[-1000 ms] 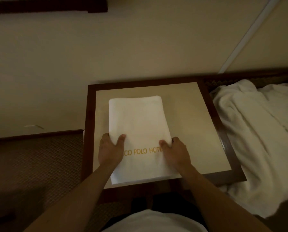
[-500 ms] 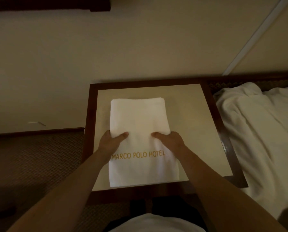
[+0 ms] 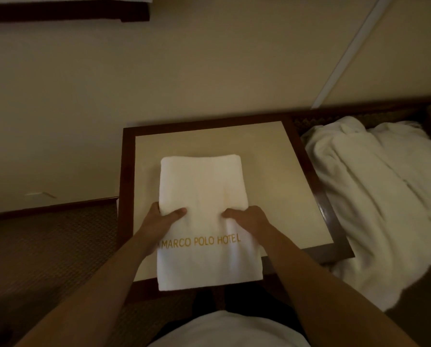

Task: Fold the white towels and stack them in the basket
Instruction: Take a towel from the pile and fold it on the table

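My left hand (image 3: 163, 217) lies at about 9 o'clock on the towel (image 3: 204, 196). Its thumb rests on top of the cloth and its fingers curl around the left edge, so this grip is pinching the towel. Over the last second it has slid up the cloth, away from me, and the gold lettering "MARCO POLO HOTEL" now shows in full below my wrists.

The towel is a long folded white strip lying lengthwise on the desk (image 3: 284, 171), a square pale top with a dark wood rim. Its near end hangs just over the front edge at 6 o'clock, and its far end sits near the middle of the desk.

My right hand (image 3: 250, 217) lies at about 3 o'clock on the towel, thumb pointing inward on top, fingers wrapped over the right edge, also pinching. It has moved up level with the left.

I judge that both hands now sit at the strip's midline, ready to make the next fold across it.

At far right, a heap (image 3: 384, 196) of loose white cloth lies beside the desk, probably more towels waiting. I see no clear basket in view.
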Tool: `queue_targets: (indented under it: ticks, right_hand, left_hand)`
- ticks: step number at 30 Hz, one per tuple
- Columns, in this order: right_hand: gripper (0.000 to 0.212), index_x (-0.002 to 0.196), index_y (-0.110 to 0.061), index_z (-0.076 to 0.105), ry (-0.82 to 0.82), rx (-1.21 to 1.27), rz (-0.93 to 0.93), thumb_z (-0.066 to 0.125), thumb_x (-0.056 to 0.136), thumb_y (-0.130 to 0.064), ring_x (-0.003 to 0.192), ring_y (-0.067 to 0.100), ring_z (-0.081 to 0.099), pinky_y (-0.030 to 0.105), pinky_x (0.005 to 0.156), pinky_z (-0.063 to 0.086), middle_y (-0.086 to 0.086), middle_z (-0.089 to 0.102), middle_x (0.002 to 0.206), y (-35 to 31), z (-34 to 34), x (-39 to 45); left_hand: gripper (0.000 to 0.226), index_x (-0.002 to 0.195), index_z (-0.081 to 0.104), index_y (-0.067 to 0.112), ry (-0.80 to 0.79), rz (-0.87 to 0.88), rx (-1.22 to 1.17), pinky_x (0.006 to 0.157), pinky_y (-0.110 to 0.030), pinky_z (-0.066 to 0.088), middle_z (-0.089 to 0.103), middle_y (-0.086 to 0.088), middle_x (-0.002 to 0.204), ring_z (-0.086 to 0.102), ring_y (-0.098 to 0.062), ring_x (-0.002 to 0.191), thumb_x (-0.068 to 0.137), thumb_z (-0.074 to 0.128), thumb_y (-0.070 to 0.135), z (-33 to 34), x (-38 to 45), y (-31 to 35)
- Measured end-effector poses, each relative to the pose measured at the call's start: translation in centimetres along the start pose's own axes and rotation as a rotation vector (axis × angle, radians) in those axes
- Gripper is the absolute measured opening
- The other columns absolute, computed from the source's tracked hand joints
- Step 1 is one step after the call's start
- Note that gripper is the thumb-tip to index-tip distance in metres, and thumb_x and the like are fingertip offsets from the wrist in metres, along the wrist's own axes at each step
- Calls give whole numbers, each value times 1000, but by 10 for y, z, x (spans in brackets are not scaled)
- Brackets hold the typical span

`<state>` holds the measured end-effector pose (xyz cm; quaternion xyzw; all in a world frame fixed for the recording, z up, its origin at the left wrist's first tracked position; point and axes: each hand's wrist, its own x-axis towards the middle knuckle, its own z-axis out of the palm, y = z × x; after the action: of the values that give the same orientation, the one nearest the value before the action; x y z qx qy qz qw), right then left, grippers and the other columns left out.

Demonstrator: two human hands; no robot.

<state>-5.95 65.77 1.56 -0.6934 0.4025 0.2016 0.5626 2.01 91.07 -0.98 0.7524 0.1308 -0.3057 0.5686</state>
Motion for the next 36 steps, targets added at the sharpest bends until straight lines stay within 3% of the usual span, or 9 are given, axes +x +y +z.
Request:
queue_targets:
  ticks: [4,8,11,13,20,24,27,31,36]
  right_hand:
    - [37,97,-17,70,51,51,-60,85,75,-43,84,14,69,30,77,60,0,73,96,20,4,-9]
    - [94,117,-9,63,63,124,-6,87,48,-68,88,19,73,33,70,62,4,72,105,37,-2,-23]
    - [59,99,-9,69,59,229,14,89,66,-53,81,20,74,27,57,59,6,75,97,52,-18,-41]
    - [41,95,-11,71,77,311,19,88,74,-42,81,21,76,30,62,61,7,77,96,65,-33,-57]
    - [34,105,-22,70,396,476,-133,85,78,-38,80,15,76,35,72,63,3,78,97,109,-113,-114]
    - [28,94,-24,71,568,582,-139,86,76,-39,72,11,74,25,58,58,-2,77,89,137,-170,-153]
    - [37,102,-17,73,693,697,-144,88,74,-37,82,17,75,31,66,62,-1,77,96,166,-212,-176]
    - [37,100,-10,74,770,805,-138,88,75,-34,81,23,76,39,70,63,7,78,94,208,-264,-202]
    - [33,102,-7,75,821,857,-143,84,80,-29,80,27,77,43,72,63,8,78,90,263,-320,-225]
  left_hand:
    - [98,130,57,27,-12,44,61,79,-47,63,73,3,115,74,-21,97,48,89,72,2,-4,-6]
    - [96,130,55,25,-10,76,113,80,-46,62,72,4,115,73,-19,97,52,89,69,9,-6,-8]
    - [77,130,51,19,-34,115,148,82,-41,59,67,4,117,68,-18,101,70,88,49,28,-12,3]
    - [65,126,47,20,-73,139,176,79,-36,55,63,5,115,65,-15,100,77,86,38,51,-17,11]
    - [56,122,44,22,-332,293,296,69,-26,50,59,12,109,61,-6,94,83,81,36,168,-47,49]
    - [56,122,47,23,-466,381,325,79,-33,54,62,11,111,64,-12,99,82,82,37,246,-74,74]
    - [60,129,48,21,-561,448,357,83,-36,55,63,8,117,64,-14,103,82,82,35,307,-100,87]
    - [61,132,50,23,-656,512,375,94,-40,54,63,6,121,63,-15,108,81,83,32,387,-132,92]
    - [62,131,48,22,-703,500,437,88,-38,56,64,4,119,65,-17,105,81,82,36,469,-169,80]
